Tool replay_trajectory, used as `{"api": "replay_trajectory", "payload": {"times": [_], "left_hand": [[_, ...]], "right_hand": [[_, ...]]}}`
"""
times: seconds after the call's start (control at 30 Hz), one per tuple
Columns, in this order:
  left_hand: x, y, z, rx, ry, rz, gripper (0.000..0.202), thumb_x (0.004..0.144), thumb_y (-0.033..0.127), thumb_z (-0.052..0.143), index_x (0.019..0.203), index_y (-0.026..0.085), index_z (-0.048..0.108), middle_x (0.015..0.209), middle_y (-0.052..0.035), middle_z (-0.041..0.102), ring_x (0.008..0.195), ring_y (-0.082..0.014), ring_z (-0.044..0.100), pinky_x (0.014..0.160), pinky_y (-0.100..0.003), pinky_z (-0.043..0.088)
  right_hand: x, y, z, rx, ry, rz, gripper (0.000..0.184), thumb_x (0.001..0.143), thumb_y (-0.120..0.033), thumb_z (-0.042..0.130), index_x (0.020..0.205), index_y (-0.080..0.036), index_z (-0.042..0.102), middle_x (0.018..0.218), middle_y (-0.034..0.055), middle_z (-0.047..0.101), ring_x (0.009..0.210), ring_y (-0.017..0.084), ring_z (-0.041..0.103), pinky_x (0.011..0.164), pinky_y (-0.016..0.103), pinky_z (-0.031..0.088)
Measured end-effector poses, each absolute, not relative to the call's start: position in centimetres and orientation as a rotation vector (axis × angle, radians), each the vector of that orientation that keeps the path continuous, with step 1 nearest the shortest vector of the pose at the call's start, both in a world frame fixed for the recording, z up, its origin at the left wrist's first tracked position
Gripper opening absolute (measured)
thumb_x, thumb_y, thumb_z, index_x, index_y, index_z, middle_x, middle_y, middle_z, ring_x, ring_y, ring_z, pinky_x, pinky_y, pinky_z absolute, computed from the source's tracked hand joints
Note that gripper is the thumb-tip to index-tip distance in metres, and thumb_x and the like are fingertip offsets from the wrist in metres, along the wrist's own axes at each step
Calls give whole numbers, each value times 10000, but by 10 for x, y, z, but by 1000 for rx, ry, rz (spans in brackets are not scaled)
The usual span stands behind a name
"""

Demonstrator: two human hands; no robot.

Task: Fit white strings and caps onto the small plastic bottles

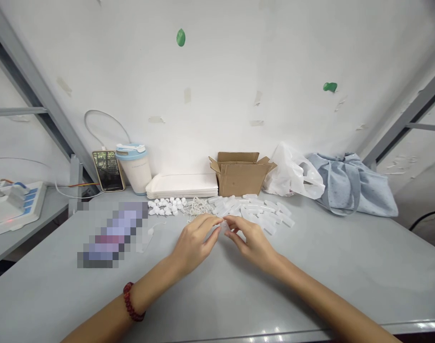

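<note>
Both hands meet over the middle of the table, fingertips pinching a small translucent plastic piece [224, 227]. My left hand [195, 240] grips its left side between thumb and fingers. On the other side, my right hand [252, 237] holds it in a similar pinch. Just beyond the hands lies a loose heap of translucent plastic pieces [269, 221], flat or tube-like. Left of that heap are a tangle of thin white cords [200, 206] and a cluster of small white parts [167, 206]. A clear piece with a white cord [146, 238] rests left of my left hand.
A pixelated flat object [113, 236] lies on the left. Along the wall stand a phone [109, 170], a cup [134, 169], stacked white trays [183, 185], an open cardboard box [241, 178], a white plastic bag [292, 171] and a blue cloth bag [370, 188]. A power strip [30, 207] sits far left.
</note>
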State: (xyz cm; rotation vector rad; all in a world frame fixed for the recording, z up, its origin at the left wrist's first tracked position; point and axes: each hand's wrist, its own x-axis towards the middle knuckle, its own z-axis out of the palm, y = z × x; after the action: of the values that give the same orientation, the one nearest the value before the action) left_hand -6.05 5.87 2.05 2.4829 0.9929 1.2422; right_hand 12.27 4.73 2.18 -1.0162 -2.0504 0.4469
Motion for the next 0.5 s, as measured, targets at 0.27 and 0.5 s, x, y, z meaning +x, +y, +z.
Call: {"api": "replay_trajectory", "payload": {"times": [0.27,0.5], "left_hand": [[-59,57,21,2622,916,1331,263,864,98,487,1115,150,544,1020,-100,617,955,-198,562,818,-352,504],[-62,58,23,2777,850,1342,239,851,65,483,1063,139,566,1054,-127,589,995,-226,538,810,-376,506]], "right_hand": [[120,45,30,-1140,-1640,1041,273,812,-274,554,1062,-165,541,1022,98,641,904,190,636,823,360,504],[118,47,30,-1086,-1440,1250,307,744,-337,640,989,-172,557,936,60,628,836,173,631,785,339,508]]}}
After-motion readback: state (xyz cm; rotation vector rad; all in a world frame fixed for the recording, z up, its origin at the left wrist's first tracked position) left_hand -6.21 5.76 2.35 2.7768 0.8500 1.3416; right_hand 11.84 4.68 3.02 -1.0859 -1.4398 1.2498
